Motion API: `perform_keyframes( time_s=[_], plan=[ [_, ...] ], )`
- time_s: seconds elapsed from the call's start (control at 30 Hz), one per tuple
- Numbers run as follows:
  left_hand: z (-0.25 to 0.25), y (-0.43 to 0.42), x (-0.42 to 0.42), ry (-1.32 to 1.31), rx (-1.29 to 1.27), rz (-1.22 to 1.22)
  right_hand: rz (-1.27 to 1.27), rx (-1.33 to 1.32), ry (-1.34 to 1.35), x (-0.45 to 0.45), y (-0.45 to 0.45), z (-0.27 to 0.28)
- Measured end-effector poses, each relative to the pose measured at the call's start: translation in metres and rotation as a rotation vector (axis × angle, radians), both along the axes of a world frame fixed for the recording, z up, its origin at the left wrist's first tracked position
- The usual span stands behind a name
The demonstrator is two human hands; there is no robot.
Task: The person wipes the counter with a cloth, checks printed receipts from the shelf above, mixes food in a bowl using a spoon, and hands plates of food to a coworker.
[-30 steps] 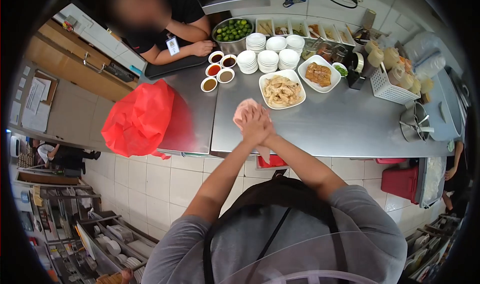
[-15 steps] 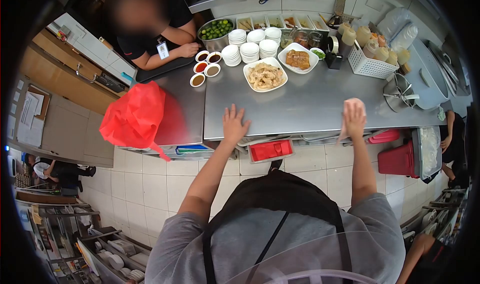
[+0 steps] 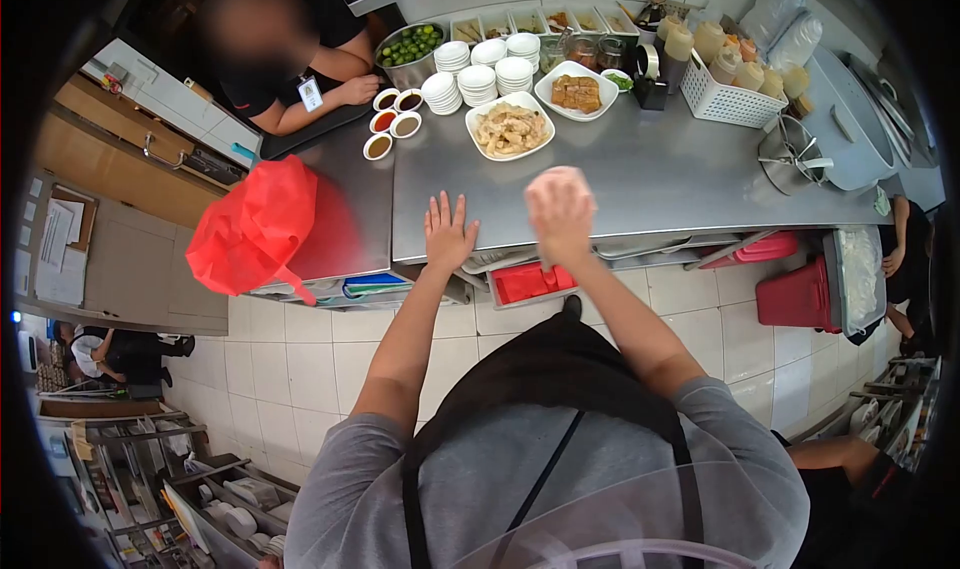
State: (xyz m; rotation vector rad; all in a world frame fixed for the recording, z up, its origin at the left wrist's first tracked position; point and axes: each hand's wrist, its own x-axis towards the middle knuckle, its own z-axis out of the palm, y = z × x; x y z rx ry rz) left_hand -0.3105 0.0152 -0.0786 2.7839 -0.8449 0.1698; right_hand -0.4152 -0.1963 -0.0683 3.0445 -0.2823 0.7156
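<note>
My left hand [image 3: 450, 235] lies flat on the steel counter [image 3: 680, 174] near its front edge, fingers spread, holding nothing. To its right, my right hand [image 3: 562, 221] presses a pale pinkish cloth [image 3: 564, 176] down on the counter. The cloth is bunched under the palm and fingers, so much of it is hidden. Beyond my hands stand a white dish of pale food pieces [image 3: 510, 132] and a white dish of browned food pieces [image 3: 577, 93]. Neither hand touches these dishes.
A red bag [image 3: 255, 229] sits on the counter's left end. Small sauce bowls [image 3: 380, 147], stacked white bowls [image 3: 441, 93] and a pot of green citrus [image 3: 410, 54] stand behind. A white basket of squeeze bottles [image 3: 733, 102] and a metal container [image 3: 786, 169] are right. A co-worker [image 3: 290, 69] leans at the far left.
My right hand has swept left across the counter with the cloth, from the right side to near my left hand. The view has shifted slightly; my left hand stays flat.
</note>
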Motion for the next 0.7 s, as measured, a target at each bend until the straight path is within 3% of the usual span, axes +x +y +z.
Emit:
perform_keyframes(
  time_s=[0.1,0.23,0.33,0.43,0.5,0.63,0.7],
  plan=[
    [0.006,0.001,0.002,0.0,-0.008,0.012,0.246,0.098,0.044,-0.001,0.038,0.001],
    [0.012,-0.003,0.003,0.03,-0.047,0.016,0.479,0.167,0.098,0.002,0.011,0.008],
    [0.012,-0.001,-0.002,0.051,-0.059,0.013,0.432,0.233,0.093,-0.006,-0.038,0.016],
    [0.005,-0.001,0.001,-0.007,-0.104,0.015,0.217,0.159,0.072,-0.017,-0.116,0.006],
    [0.011,-0.006,-0.003,-0.015,-0.1,0.064,0.083,-0.042,-0.037,-0.026,-0.178,-0.013],
    [0.013,-0.015,-0.009,-0.1,-0.051,0.125,-0.197,-0.324,0.059,-0.069,-0.293,-0.016],
    [0.027,-0.022,-0.015,-0.053,-0.153,0.2,-0.333,-0.19,0.004,-0.085,-0.356,-0.039]
  ],
)
